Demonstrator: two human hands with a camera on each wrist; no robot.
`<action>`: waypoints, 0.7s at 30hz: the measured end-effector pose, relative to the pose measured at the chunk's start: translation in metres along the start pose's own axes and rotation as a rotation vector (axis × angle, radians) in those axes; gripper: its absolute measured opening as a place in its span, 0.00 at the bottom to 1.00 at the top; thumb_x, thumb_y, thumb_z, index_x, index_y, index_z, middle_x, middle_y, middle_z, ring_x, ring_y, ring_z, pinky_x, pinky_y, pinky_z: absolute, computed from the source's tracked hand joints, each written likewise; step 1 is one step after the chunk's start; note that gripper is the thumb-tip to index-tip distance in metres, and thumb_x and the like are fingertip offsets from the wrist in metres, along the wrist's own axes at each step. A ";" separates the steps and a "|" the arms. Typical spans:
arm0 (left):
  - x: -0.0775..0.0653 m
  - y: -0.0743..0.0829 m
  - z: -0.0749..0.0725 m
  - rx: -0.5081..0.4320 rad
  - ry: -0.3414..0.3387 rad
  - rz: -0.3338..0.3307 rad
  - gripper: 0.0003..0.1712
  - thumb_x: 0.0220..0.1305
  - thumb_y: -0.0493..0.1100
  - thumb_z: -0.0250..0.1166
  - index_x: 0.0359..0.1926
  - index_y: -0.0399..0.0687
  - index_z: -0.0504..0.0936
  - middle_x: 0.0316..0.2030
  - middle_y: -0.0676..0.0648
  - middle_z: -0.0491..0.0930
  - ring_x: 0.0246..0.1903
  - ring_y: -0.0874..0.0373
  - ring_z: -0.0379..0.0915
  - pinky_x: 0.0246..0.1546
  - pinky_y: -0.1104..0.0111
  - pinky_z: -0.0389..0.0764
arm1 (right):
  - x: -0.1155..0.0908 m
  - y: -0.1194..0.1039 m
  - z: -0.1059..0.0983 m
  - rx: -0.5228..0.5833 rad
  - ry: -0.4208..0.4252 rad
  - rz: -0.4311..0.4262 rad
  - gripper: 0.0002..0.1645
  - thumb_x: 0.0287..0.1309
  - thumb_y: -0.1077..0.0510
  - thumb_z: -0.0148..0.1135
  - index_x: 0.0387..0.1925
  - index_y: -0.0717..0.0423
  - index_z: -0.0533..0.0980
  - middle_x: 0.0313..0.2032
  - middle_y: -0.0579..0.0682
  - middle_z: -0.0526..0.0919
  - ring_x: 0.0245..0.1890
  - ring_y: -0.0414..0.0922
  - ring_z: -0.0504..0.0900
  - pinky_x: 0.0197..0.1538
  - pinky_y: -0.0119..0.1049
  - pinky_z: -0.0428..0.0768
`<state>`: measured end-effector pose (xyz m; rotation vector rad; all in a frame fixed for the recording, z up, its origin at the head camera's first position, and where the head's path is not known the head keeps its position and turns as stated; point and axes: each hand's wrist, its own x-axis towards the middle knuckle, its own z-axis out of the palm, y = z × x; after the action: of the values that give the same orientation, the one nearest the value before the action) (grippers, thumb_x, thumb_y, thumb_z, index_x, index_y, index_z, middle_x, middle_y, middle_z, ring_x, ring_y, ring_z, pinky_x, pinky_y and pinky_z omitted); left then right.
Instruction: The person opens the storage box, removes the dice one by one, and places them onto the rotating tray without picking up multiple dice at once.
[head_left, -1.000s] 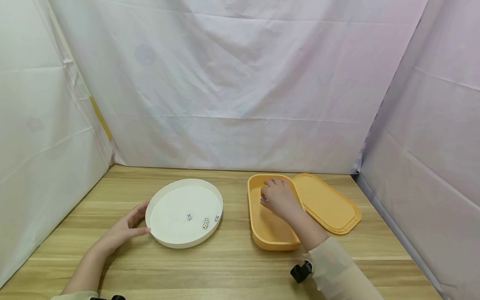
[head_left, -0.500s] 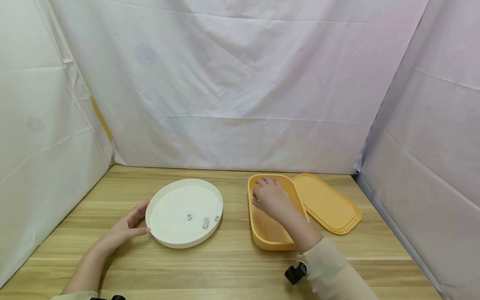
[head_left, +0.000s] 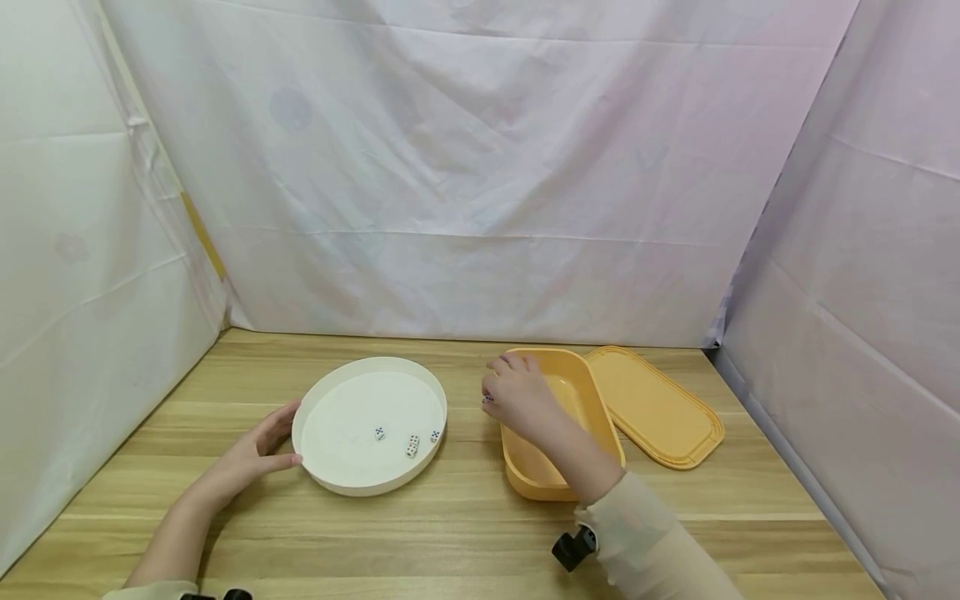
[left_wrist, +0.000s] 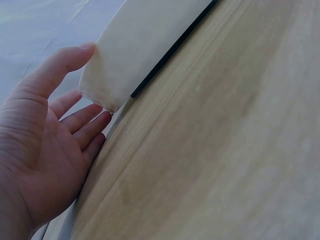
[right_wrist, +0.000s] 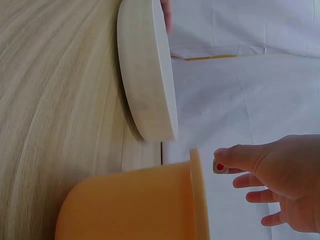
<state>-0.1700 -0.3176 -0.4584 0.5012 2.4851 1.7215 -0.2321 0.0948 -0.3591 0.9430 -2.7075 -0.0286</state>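
Note:
My right hand (head_left: 521, 400) pinches a small white die (head_left: 488, 398) between thumb and fingertips, above the left rim of a yellow-orange box (head_left: 532, 482). In the right wrist view the die (right_wrist: 220, 167) shows a red pip; the other fingers are loosely spread. My left hand (head_left: 251, 454) touches the left outer side of a round white tray (head_left: 345, 433) with relaxed fingers and thumb. In the left wrist view, its thumb (left_wrist: 75, 56) lies at the tray's rim. Several white dice (head_left: 412, 447) lie in the tray's right front part.
Behind the box's right side lies its flat yellow-orange lid (head_left: 660, 408), partly hidden by the box. Wood-grain tabletop (head_left: 375, 542) extends around the containers. Pale cloth (head_left: 465, 167) hangs at the back and both sides.
My right hand has moved left with the die, from over the box's inside to its left rim. The left hand, tray and dice in it have stayed in place.

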 end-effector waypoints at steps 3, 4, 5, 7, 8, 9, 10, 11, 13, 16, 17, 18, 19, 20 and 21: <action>0.000 0.001 0.000 -0.008 0.003 0.004 0.47 0.61 0.35 0.65 0.74 0.37 0.47 0.68 0.30 0.53 0.58 0.74 0.57 0.51 0.83 0.61 | 0.004 -0.006 0.000 0.003 -0.009 -0.010 0.08 0.56 0.50 0.68 0.26 0.45 0.79 0.54 0.52 0.77 0.59 0.53 0.67 0.57 0.54 0.63; 0.000 0.001 0.000 -0.010 0.002 0.005 0.47 0.61 0.35 0.65 0.74 0.37 0.47 0.68 0.30 0.53 0.58 0.75 0.57 0.51 0.83 0.61 | 0.005 -0.008 0.000 0.001 -0.010 -0.014 0.08 0.56 0.50 0.68 0.26 0.45 0.79 0.54 0.52 0.77 0.59 0.53 0.67 0.57 0.54 0.63; 0.000 0.001 0.000 -0.010 0.001 0.006 0.47 0.61 0.34 0.65 0.74 0.37 0.47 0.68 0.30 0.53 0.58 0.75 0.57 0.51 0.83 0.61 | 0.006 -0.010 0.000 0.000 -0.011 -0.016 0.08 0.56 0.50 0.68 0.25 0.45 0.79 0.54 0.52 0.77 0.59 0.53 0.67 0.57 0.54 0.63; 0.000 0.001 0.000 -0.010 0.002 0.007 0.47 0.61 0.34 0.65 0.74 0.37 0.47 0.68 0.30 0.54 0.57 0.76 0.57 0.51 0.83 0.61 | 0.009 -0.014 0.001 0.000 -0.016 -0.022 0.08 0.56 0.50 0.68 0.26 0.45 0.79 0.54 0.52 0.76 0.59 0.53 0.67 0.58 0.54 0.63; 0.000 0.001 0.000 -0.009 0.004 0.007 0.47 0.61 0.34 0.65 0.74 0.37 0.47 0.68 0.30 0.54 0.57 0.76 0.57 0.51 0.83 0.61 | 0.010 -0.016 0.001 -0.005 -0.019 -0.025 0.08 0.56 0.49 0.68 0.26 0.45 0.79 0.54 0.51 0.76 0.59 0.52 0.67 0.58 0.54 0.63; 0.000 0.000 0.000 -0.009 0.002 0.008 0.47 0.61 0.34 0.65 0.74 0.37 0.46 0.68 0.30 0.53 0.58 0.76 0.57 0.51 0.83 0.61 | 0.011 -0.018 0.002 -0.004 -0.021 -0.027 0.07 0.56 0.49 0.68 0.27 0.45 0.79 0.55 0.51 0.76 0.59 0.52 0.67 0.59 0.54 0.62; 0.000 0.000 0.000 -0.007 0.003 0.008 0.47 0.61 0.35 0.65 0.74 0.37 0.46 0.68 0.30 0.53 0.58 0.75 0.57 0.51 0.83 0.61 | 0.013 -0.020 0.002 -0.004 -0.023 -0.029 0.07 0.56 0.49 0.68 0.28 0.45 0.79 0.55 0.50 0.76 0.59 0.52 0.66 0.60 0.54 0.62; 0.000 0.000 0.000 -0.004 0.004 0.006 0.47 0.61 0.35 0.65 0.74 0.37 0.46 0.68 0.30 0.53 0.58 0.75 0.57 0.51 0.83 0.61 | 0.014 -0.021 0.003 -0.008 -0.025 -0.032 0.07 0.56 0.48 0.68 0.28 0.44 0.80 0.56 0.50 0.76 0.59 0.52 0.67 0.60 0.54 0.62; 0.000 -0.001 0.000 0.002 0.003 0.003 0.47 0.61 0.35 0.65 0.74 0.37 0.46 0.68 0.30 0.53 0.58 0.73 0.56 0.51 0.82 0.61 | 0.016 -0.025 0.004 -0.012 -0.024 -0.041 0.07 0.56 0.48 0.68 0.28 0.44 0.80 0.56 0.50 0.76 0.59 0.52 0.67 0.60 0.54 0.62; 0.000 -0.001 -0.001 0.008 0.003 -0.009 0.48 0.61 0.36 0.65 0.74 0.38 0.46 0.69 0.31 0.52 0.59 0.72 0.56 0.51 0.82 0.61 | 0.019 -0.030 0.004 -0.022 -0.018 -0.058 0.08 0.56 0.48 0.68 0.26 0.44 0.79 0.54 0.49 0.76 0.58 0.52 0.67 0.59 0.52 0.63; 0.000 -0.002 -0.001 0.009 0.003 -0.013 0.48 0.61 0.36 0.65 0.74 0.39 0.46 0.69 0.31 0.52 0.59 0.72 0.56 0.51 0.82 0.61 | 0.020 -0.032 0.004 -0.026 -0.016 -0.063 0.09 0.56 0.48 0.68 0.26 0.44 0.78 0.54 0.49 0.76 0.58 0.52 0.68 0.59 0.52 0.63; 0.000 -0.002 -0.001 0.010 0.002 -0.016 0.48 0.61 0.37 0.65 0.74 0.39 0.46 0.69 0.31 0.52 0.59 0.72 0.56 0.51 0.82 0.61 | 0.021 -0.034 0.004 -0.027 -0.015 -0.069 0.09 0.55 0.48 0.68 0.25 0.44 0.78 0.54 0.49 0.76 0.58 0.52 0.68 0.59 0.52 0.64; 0.000 -0.002 -0.001 0.012 0.001 -0.016 0.48 0.62 0.37 0.65 0.74 0.38 0.46 0.69 0.30 0.52 0.59 0.72 0.56 0.51 0.82 0.60 | 0.021 -0.036 0.004 -0.027 -0.015 -0.074 0.09 0.55 0.48 0.68 0.25 0.44 0.78 0.54 0.50 0.76 0.58 0.52 0.68 0.59 0.52 0.64; 0.000 -0.003 -0.001 0.011 0.001 -0.015 0.48 0.62 0.37 0.65 0.74 0.38 0.46 0.69 0.30 0.52 0.59 0.72 0.56 0.51 0.82 0.60 | 0.022 -0.038 0.004 -0.025 -0.016 -0.076 0.09 0.55 0.48 0.68 0.25 0.45 0.78 0.54 0.50 0.76 0.58 0.52 0.68 0.59 0.52 0.64; 0.001 -0.003 -0.001 0.011 0.004 -0.016 0.48 0.61 0.37 0.66 0.74 0.38 0.46 0.69 0.30 0.52 0.59 0.72 0.56 0.51 0.83 0.60 | 0.023 -0.040 0.005 -0.020 -0.018 -0.079 0.09 0.55 0.48 0.69 0.26 0.45 0.78 0.55 0.50 0.76 0.58 0.52 0.68 0.60 0.53 0.63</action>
<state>-0.1714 -0.3193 -0.4606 0.4775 2.4957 1.7059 -0.2261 0.0487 -0.3622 1.0481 -2.6801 -0.0800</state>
